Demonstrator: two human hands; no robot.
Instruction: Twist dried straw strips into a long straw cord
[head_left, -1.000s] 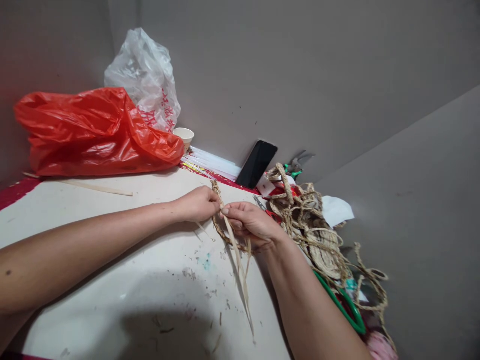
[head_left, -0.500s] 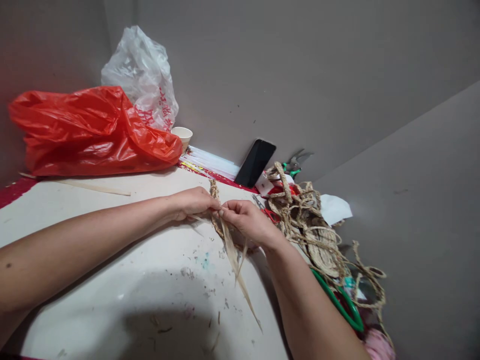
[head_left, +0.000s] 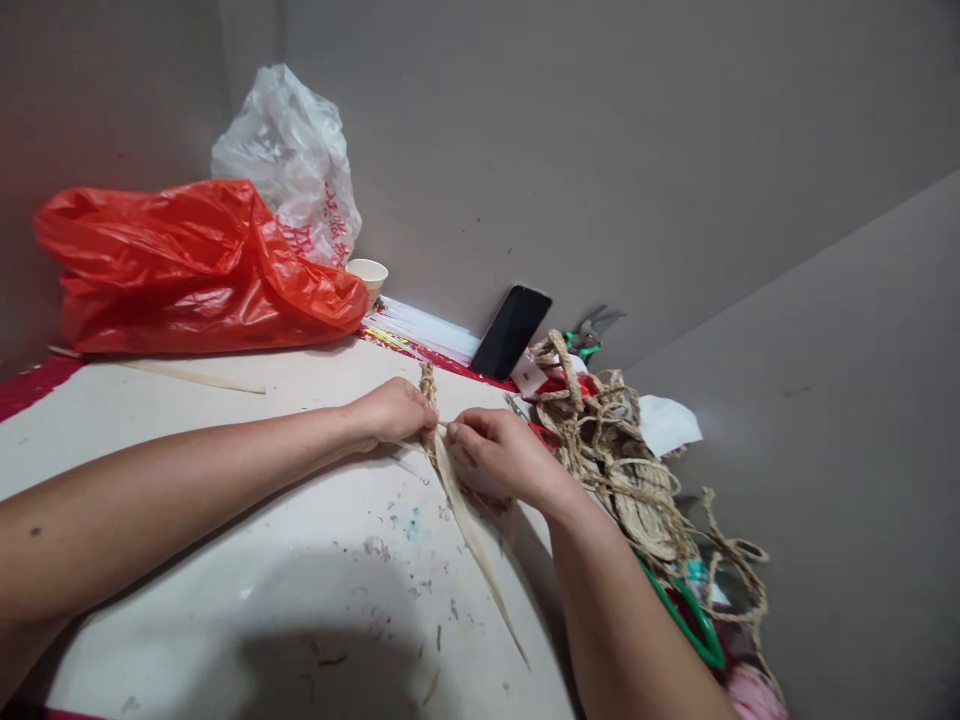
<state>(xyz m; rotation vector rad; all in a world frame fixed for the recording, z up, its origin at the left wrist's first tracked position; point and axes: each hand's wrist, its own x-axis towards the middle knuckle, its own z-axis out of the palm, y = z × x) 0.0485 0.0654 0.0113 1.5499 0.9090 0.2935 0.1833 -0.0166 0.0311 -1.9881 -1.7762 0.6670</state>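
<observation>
My left hand point(head_left: 394, 412) and my right hand point(head_left: 501, 456) meet over the middle of the white table point(head_left: 225, 520), both pinched closed on a braided straw cord point(head_left: 429, 385). The braid runs up from between my fingers toward the wall. Pale loose straw strips point(head_left: 480, 555) trail from my hands down across the table toward me. My right hand covers the lower loop of the braid.
A red plastic bag point(head_left: 187, 265) and a white plastic bag point(head_left: 296, 160) lie at the back left beside a paper cup point(head_left: 367, 272). A black phone point(head_left: 512, 330) leans on the wall. A heap of braided cord point(head_left: 630, 460), pliers point(head_left: 589, 335) and a green hoop point(head_left: 686, 625) crowd the right.
My hands have drawn closer together on the braid. The loose strips, spread apart a second ago, now lie gathered in one narrow bundle.
</observation>
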